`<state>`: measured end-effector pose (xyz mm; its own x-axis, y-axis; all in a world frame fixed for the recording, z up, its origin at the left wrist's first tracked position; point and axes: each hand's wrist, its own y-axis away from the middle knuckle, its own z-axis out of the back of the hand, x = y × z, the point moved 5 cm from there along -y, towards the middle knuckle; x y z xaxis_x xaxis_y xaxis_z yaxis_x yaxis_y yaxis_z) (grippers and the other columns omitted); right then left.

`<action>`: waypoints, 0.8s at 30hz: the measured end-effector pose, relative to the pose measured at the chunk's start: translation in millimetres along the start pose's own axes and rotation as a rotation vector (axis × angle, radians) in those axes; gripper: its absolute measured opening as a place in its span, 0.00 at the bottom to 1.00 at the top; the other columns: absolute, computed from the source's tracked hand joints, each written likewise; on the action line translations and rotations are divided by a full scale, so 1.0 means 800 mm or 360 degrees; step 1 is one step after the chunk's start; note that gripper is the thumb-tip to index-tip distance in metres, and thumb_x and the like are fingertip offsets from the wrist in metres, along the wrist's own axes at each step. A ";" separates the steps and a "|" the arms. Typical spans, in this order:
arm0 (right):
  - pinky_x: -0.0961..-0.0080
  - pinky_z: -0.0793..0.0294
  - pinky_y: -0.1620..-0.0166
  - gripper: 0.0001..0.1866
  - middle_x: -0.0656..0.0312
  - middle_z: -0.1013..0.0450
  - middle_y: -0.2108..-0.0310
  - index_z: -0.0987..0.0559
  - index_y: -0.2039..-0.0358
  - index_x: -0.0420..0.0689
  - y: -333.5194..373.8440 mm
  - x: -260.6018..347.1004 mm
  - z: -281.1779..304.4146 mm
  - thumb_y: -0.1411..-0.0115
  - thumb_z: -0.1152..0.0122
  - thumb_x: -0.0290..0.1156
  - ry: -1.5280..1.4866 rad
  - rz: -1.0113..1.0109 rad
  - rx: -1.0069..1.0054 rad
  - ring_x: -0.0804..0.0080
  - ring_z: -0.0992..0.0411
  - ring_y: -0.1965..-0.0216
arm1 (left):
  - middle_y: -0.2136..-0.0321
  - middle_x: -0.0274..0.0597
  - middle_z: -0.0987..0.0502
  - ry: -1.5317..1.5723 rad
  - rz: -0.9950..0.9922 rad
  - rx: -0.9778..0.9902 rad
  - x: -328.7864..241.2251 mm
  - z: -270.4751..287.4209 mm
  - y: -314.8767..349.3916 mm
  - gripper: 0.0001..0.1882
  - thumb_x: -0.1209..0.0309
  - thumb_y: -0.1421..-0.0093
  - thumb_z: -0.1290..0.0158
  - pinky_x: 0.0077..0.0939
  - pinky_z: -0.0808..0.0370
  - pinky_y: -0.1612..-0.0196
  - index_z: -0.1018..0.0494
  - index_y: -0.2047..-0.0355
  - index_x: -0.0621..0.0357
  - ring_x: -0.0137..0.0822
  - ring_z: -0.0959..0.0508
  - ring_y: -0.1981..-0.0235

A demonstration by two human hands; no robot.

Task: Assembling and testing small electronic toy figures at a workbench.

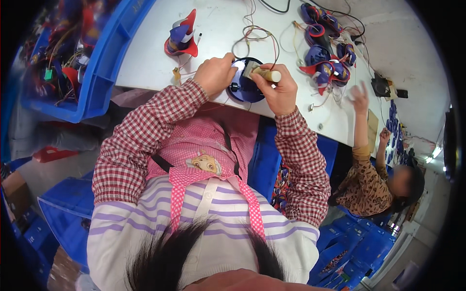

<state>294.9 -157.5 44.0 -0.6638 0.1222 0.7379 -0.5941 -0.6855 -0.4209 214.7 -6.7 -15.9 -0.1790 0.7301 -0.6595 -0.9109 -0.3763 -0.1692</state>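
Note:
On the white table's near edge, a round dark-blue shell (246, 93) lies between my hands, its hollow shiny inside facing up. My left hand (213, 75) has its fingers closed at the shell's left rim, the thumb reaching over the edge. My right hand (281, 89) grips a cream round-handled tool (269, 75) with a flat greyish end over the shell; its exact kind is unclear. Thin wires (262, 36) loop just beyond the shell. Farther left stands a red, purple and white moulded piece (181, 39) with wires trailing from it.
A blue crate (99, 92) of wired coloured parts stands at the left. Several purple-and-red assemblies (323, 60) crowd the right side of the white table (218, 24). Farther right sits a co-worker (366, 189) with a hand raised near the table. Blue bins (68, 213) stand below.

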 end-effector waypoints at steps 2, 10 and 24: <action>0.78 0.27 0.65 0.14 0.60 0.27 0.68 0.22 0.62 0.38 0.004 0.003 -0.005 0.48 0.29 0.25 0.0128 0.0038 0.0050 0.73 0.27 0.68 | 0.79 0.56 0.23 0.0019 -0.0014 -0.0047 0.002 -0.001 0.002 0.13 0.63 0.39 0.49 0.47 0.26 0.69 0.29 0.62 0.61 0.56 0.22 0.74; 0.71 0.25 0.70 0.14 0.56 0.27 0.68 0.23 0.64 0.41 0.013 0.019 -0.015 0.50 0.29 0.27 0.0333 0.0302 0.0107 0.62 0.25 0.71 | 0.80 0.55 0.24 0.0098 -0.0044 -0.0138 0.002 0.000 -0.003 0.10 0.67 0.40 0.50 0.47 0.27 0.70 0.29 0.62 0.60 0.56 0.22 0.75; 0.69 0.26 0.68 0.10 0.55 0.27 0.71 0.23 0.70 0.41 -0.007 -0.019 -0.017 0.52 0.32 0.28 0.0207 -0.0086 0.0181 0.59 0.26 0.72 | 0.61 0.54 0.27 0.0305 -0.0509 -0.0409 -0.060 0.065 0.056 0.16 0.73 0.41 0.47 0.35 0.25 0.64 0.31 0.53 0.64 0.48 0.24 0.65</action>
<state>302.1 -145.8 27.9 -0.6897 0.2479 0.6803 -0.5804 -0.7511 -0.3147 163.4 -28.6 46.1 0.1903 0.7232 -0.6639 -0.7830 -0.2961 -0.5470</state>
